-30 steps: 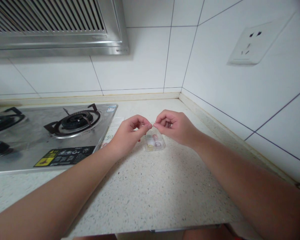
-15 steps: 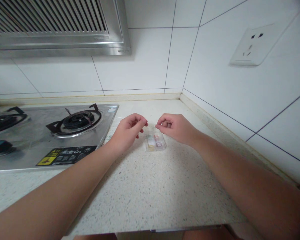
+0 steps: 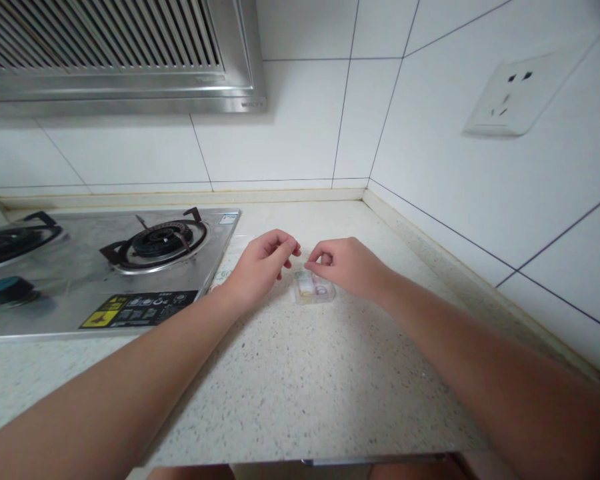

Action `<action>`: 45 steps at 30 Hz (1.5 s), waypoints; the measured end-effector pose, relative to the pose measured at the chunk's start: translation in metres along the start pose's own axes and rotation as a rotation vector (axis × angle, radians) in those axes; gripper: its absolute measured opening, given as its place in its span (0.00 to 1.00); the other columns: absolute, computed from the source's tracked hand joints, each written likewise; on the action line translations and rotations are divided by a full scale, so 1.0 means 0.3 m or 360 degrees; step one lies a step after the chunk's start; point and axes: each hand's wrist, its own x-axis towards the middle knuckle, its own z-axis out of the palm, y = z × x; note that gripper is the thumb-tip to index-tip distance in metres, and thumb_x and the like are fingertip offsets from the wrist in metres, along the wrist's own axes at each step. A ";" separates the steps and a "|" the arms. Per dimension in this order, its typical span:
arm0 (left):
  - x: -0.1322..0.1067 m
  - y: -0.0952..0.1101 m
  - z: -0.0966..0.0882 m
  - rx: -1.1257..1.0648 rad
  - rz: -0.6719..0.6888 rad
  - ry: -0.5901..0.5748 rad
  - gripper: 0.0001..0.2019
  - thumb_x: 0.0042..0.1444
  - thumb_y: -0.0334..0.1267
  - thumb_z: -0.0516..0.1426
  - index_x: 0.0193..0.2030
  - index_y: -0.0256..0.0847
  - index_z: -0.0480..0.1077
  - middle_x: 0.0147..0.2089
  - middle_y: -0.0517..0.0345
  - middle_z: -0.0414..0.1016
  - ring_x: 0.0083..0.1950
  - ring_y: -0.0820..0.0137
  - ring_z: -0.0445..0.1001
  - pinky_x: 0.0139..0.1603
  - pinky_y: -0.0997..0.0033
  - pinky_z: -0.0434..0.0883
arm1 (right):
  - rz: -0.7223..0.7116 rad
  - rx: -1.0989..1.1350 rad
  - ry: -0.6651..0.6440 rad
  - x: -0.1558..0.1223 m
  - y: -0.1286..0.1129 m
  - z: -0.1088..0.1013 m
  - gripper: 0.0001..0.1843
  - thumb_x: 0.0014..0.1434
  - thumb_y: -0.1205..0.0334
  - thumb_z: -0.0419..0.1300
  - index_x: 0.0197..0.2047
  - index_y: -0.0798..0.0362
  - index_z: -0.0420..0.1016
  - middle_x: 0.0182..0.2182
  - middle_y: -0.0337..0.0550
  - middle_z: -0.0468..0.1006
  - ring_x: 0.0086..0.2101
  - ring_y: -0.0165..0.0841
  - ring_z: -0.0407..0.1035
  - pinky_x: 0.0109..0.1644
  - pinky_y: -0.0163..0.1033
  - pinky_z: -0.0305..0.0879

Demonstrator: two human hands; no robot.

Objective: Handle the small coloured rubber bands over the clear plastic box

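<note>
A small clear plastic box with compartments lies on the counter between my hands. Small yellowish and purplish round items show in its front compartments; they are too small to name. My left hand is closed in a pinch, left of and above the box. My right hand, also pinching, hangs over the box's far right part and hides some of it. Whatever either pinch holds is too small to make out. Something pale with greenish print lies partly behind my left wrist.
A gas stove with burners and a knob fills the left. Above it hangs a steel range hood. Tiled walls meet behind the speckled counter, and a power socket is on the right wall.
My right hand has moved left and slightly down, closer to my left hand and over the box. The whole view has shifted a little; the box has stayed on the counter.
</note>
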 end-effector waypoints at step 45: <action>0.058 0.105 -0.317 0.2261 -0.0388 -0.0914 0.05 0.41 0.41 0.64 0.24 0.46 0.80 0.26 0.53 0.79 0.25 0.67 0.71 0.31 0.68 0.61 | -0.0020 -0.0350 0.0003 0.002 0.077 -0.032 0.12 0.61 0.58 0.55 0.39 0.47 0.81 0.29 0.38 0.82 0.29 0.31 0.72 0.33 0.36 0.57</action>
